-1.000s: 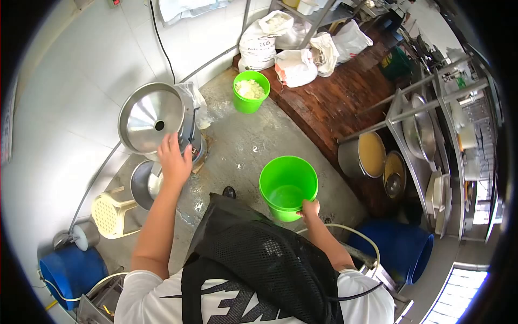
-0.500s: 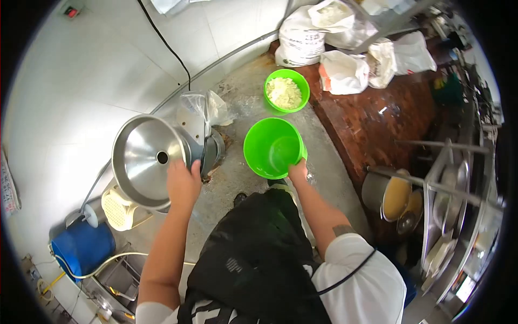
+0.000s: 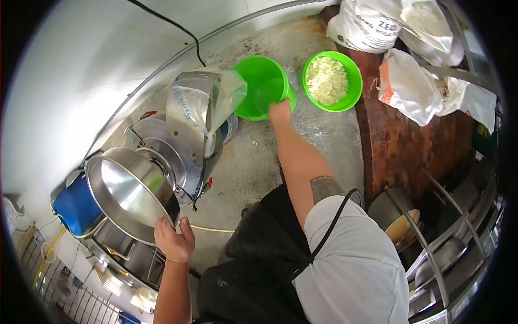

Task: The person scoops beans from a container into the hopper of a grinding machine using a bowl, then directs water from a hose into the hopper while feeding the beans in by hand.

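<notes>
The right hand [image 3: 279, 110] grips the near rim of a green bucket [image 3: 256, 81] at the upper centre of the frame, fingers curled over the edge; the thumb's position cannot be told. The bucket lies straight ahead of this arm and tips, its mouth facing up and leftward.

The left hand [image 3: 174, 237], lower left, holds the rim of a steel bowl [image 3: 127, 191], fingers together, thumb standing apart. This bowl lies up and left of the fingers, tilted, its axis running from a wide mouth at lower left to a narrower end at upper right, beside the machine [image 3: 183, 146]. Contact there cannot be confirmed.

Containers: the held bucket shows bare inner wall. Just to its right stands a second bucket [image 3: 354, 75], apart from it, containing pale lumps [image 3: 327, 81]. A clear plastic bag [image 3: 186, 100] sits over the machine, left of the held bucket. A printed sack [image 3: 361, 27] stands at upper right; its contents are not visible.
</notes>
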